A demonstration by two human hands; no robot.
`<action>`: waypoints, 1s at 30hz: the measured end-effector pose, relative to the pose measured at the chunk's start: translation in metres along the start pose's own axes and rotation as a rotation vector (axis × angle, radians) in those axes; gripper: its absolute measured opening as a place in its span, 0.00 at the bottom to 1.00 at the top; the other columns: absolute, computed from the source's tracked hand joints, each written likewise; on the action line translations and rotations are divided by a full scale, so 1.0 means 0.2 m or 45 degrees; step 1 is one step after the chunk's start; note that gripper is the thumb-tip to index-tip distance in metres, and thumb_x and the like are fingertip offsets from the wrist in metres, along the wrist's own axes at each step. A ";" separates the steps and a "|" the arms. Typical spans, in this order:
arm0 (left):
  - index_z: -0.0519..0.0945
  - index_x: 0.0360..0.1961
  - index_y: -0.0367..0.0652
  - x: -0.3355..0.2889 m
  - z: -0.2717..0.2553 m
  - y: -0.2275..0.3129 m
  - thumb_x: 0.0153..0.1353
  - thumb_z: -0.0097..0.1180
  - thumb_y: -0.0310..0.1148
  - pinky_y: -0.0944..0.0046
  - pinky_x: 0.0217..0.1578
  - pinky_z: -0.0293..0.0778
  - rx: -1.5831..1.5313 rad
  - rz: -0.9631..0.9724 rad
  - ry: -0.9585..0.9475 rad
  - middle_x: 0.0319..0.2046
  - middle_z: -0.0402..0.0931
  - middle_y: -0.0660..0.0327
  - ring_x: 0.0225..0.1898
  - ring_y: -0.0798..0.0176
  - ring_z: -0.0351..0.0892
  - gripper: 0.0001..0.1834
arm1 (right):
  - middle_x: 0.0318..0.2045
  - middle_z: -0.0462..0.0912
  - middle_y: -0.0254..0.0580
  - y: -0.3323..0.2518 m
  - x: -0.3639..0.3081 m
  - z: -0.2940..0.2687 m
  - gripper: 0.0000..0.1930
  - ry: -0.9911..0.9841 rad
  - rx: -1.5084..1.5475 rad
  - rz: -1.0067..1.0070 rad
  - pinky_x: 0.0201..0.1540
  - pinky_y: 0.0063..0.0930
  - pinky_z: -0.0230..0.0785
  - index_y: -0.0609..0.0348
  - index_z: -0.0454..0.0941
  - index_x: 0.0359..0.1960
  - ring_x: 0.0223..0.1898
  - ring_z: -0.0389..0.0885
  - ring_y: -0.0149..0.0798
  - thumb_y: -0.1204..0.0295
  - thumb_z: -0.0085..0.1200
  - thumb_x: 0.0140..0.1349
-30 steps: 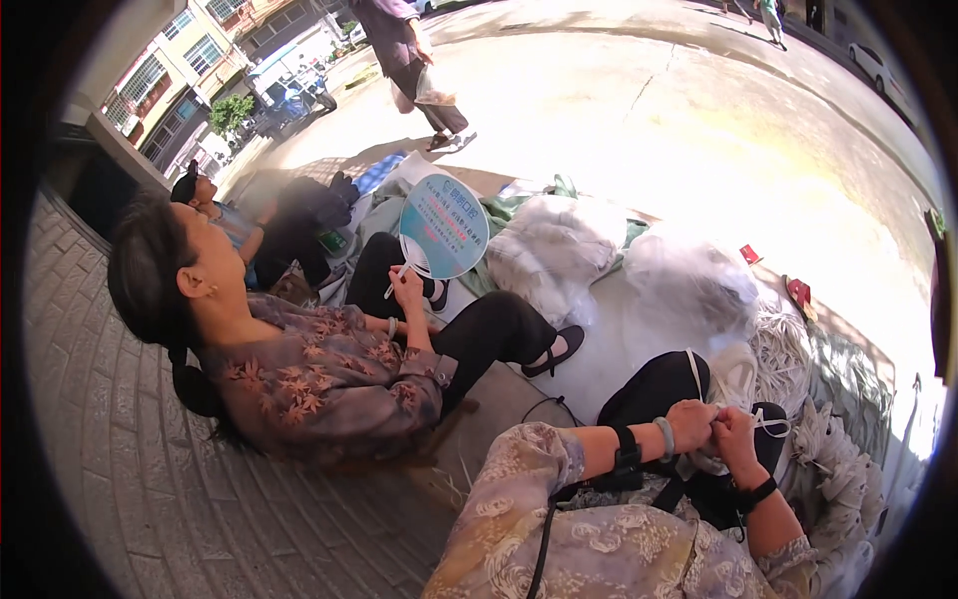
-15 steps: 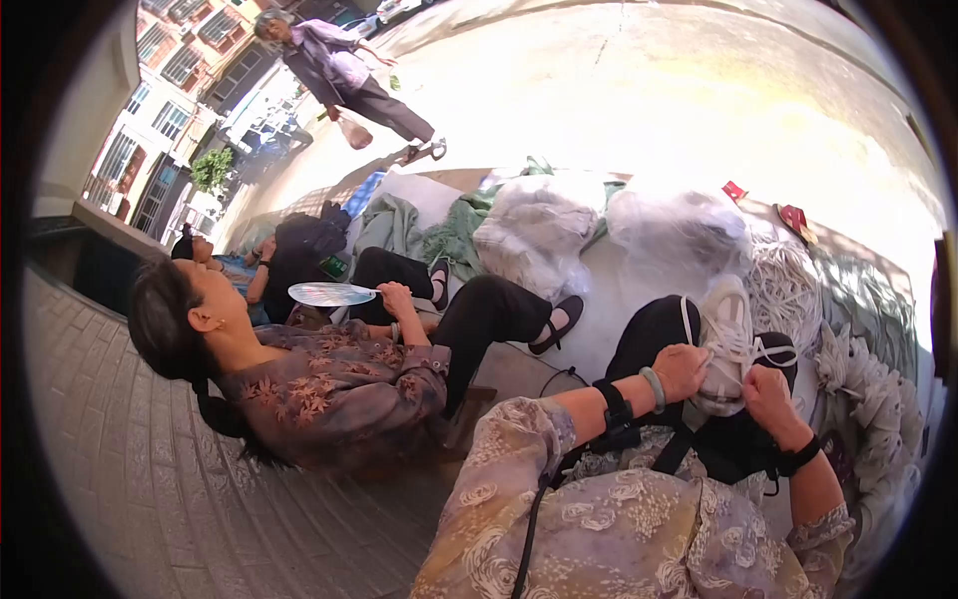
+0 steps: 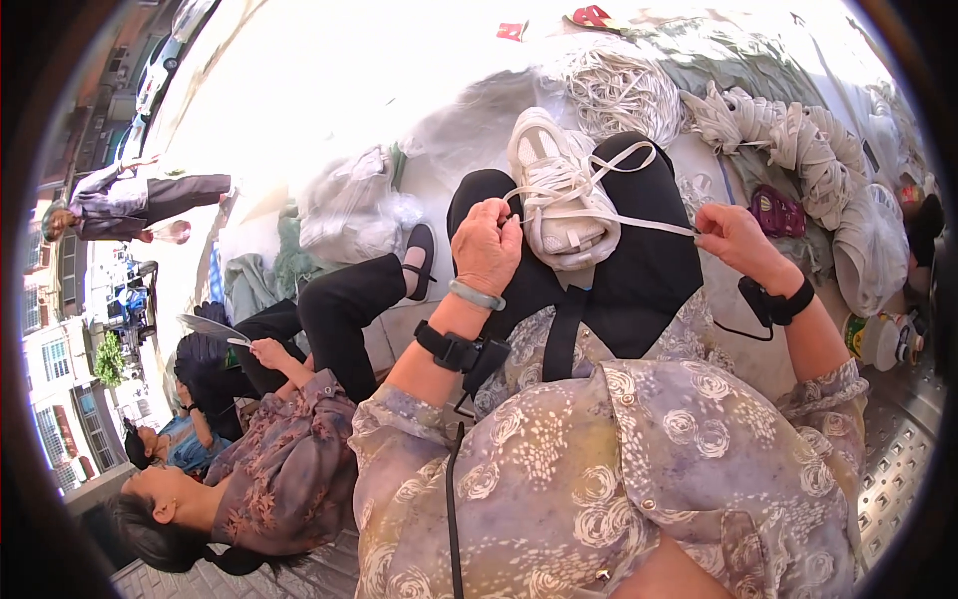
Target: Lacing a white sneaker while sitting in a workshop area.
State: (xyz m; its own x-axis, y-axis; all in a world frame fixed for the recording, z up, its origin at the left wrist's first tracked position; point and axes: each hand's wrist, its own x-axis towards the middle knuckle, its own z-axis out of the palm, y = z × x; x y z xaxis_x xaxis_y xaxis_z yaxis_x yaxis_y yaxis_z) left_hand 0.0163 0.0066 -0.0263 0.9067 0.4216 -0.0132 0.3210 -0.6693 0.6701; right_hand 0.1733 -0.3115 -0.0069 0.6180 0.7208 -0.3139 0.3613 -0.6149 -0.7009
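A pale beige sneaker (image 3: 572, 236) rests on my lap between my knees, its laces loosely threaded and crossing over the tongue. My right hand (image 3: 743, 245) is out to the right of the shoe, pinching the end of a white shoelace (image 3: 654, 225) that runs taut from the upper. Beside the shoe's left edge, my left hand (image 3: 486, 250) is closed, with a short stretch of lace at its fingertips. Another lace loop stands up above my right knee.
A tangled heap of white laces (image 3: 624, 95) lies beyond my knees. Bunched pale shoe pieces (image 3: 783, 140) curve along the right, near a maroon purse (image 3: 775, 212). Clear plastic bags (image 3: 349, 205) sit ahead left. A person with a fan (image 3: 215, 327) sits at my left.
My view has turned toward my lap and the right side. My right hand has moved away from the shoe to the right, drawing the lace out straight; my left hand stays beside the shoe.
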 end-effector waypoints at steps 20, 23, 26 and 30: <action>0.75 0.34 0.36 -0.01 0.04 0.01 0.59 0.48 0.23 0.67 0.26 0.72 -0.427 0.181 0.397 0.24 0.74 0.58 0.23 0.67 0.75 0.04 | 0.22 0.76 0.43 -0.32 0.30 0.26 0.06 0.110 -0.069 -0.604 0.33 0.35 0.66 0.61 0.74 0.30 0.27 0.76 0.45 0.74 0.54 0.51; 0.74 0.32 0.37 -0.02 0.07 0.01 0.59 0.47 0.23 0.69 0.24 0.71 -0.841 -0.220 0.315 0.23 0.74 0.60 0.21 0.71 0.73 0.03 | 0.21 0.75 0.45 -0.32 0.24 0.19 0.03 0.087 -0.065 -0.645 0.29 0.34 0.66 0.62 0.74 0.26 0.26 0.76 0.46 0.76 0.53 0.51; 0.73 0.32 0.39 -0.03 0.11 -0.03 0.61 0.45 0.24 0.74 0.21 0.70 -0.777 -0.205 0.247 0.23 0.73 0.65 0.21 0.76 0.71 0.04 | 0.18 0.76 0.43 -0.26 0.18 0.10 0.03 0.072 -0.036 -0.455 0.29 0.33 0.66 0.61 0.76 0.24 0.24 0.76 0.45 0.74 0.53 0.51; 0.74 0.35 0.39 0.00 0.12 -0.05 0.61 0.45 0.25 0.78 0.21 0.70 -0.698 -0.171 0.165 0.24 0.73 0.68 0.22 0.79 0.71 0.05 | 0.18 0.76 0.44 -0.27 0.19 0.06 0.05 -0.285 0.176 -0.089 0.27 0.31 0.66 0.62 0.75 0.25 0.22 0.76 0.45 0.73 0.53 0.53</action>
State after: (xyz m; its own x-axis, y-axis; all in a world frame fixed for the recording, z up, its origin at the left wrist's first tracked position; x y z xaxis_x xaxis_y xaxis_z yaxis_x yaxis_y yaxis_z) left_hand 0.0197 -0.0006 -0.0506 0.8155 0.5759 -0.0569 0.2113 -0.2047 0.9557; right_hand 0.1688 -0.2473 0.0120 0.4196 0.8223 -0.3844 0.2897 -0.5226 -0.8018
